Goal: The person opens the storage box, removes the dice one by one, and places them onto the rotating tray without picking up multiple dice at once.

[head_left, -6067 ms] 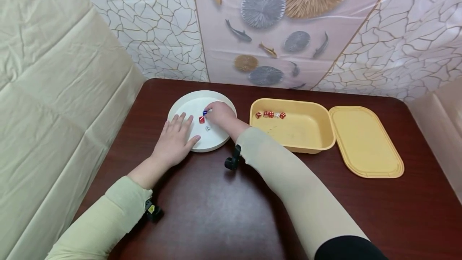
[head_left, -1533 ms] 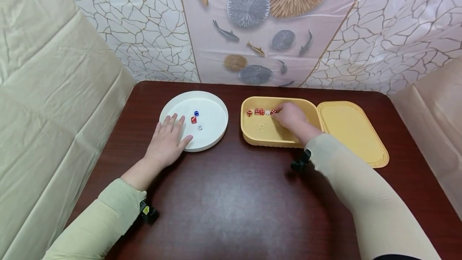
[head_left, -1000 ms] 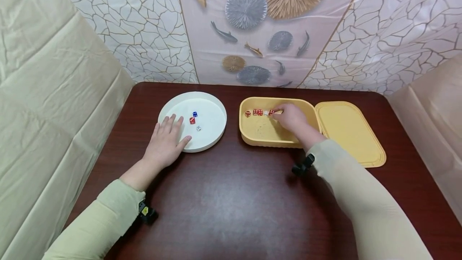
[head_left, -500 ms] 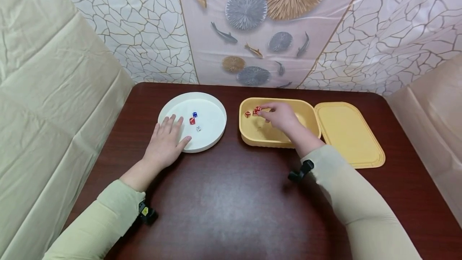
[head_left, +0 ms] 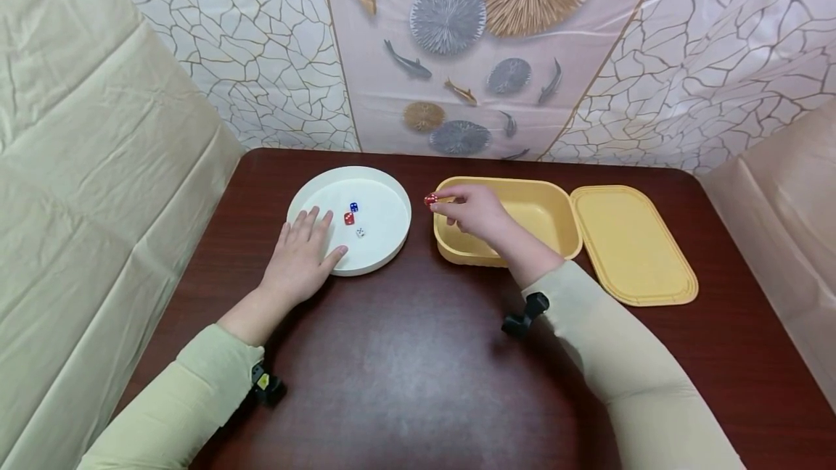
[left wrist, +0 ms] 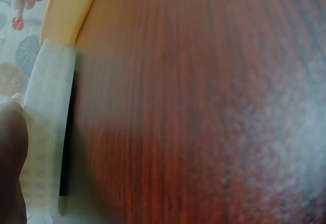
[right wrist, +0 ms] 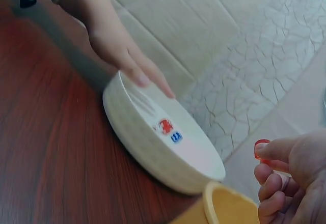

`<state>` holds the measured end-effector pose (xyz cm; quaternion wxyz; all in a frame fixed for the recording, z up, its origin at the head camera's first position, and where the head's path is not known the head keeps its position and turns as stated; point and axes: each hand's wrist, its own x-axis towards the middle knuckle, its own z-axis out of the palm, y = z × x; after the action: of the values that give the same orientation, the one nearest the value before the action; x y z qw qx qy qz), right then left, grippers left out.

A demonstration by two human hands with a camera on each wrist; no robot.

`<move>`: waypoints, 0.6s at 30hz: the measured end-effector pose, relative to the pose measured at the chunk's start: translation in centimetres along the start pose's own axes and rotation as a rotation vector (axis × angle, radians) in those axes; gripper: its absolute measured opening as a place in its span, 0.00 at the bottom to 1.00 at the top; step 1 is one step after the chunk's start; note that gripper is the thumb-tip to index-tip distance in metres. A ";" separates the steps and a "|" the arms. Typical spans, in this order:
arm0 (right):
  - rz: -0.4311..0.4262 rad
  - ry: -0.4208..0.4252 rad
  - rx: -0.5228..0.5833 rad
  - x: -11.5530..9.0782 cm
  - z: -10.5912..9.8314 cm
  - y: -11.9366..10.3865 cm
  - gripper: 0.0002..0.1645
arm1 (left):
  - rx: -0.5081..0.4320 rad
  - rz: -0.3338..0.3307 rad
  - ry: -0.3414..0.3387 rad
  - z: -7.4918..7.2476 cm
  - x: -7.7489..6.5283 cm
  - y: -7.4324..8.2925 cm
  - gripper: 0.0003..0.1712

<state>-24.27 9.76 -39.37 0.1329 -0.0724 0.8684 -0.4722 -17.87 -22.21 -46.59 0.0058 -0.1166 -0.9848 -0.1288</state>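
My right hand pinches a red die with white pips between thumb and fingertips, above the left rim of a yellow box. In the right wrist view the red die is clear of the box. My left hand lies with spread fingers on the near-left rim of a round white tray. Inside the tray lie a blue die, another red die and a white die. My right hand covers the left part of the box floor, so dice there are hidden.
A yellow lid lies against the right side of the box. The tray and box stand apart on a dark wooden table. A patterned cloth hangs behind, and a pale cloth at the left.
My right hand went from the blue die in the tray to the dice row in the box. It then took a red die and moved left to the rim. My left hand stayed.
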 end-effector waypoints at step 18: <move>0.020 -0.139 -0.085 3.2 5.8 -3.8 0.17 | -0.007 -0.020 -0.013 0.1 0.1 0.0 0.45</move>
<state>-25.60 2.26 -39.76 0.1945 -0.1021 0.8770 -0.4273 -18.00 -22.20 -46.65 -0.0026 -0.1076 -0.9854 -0.1317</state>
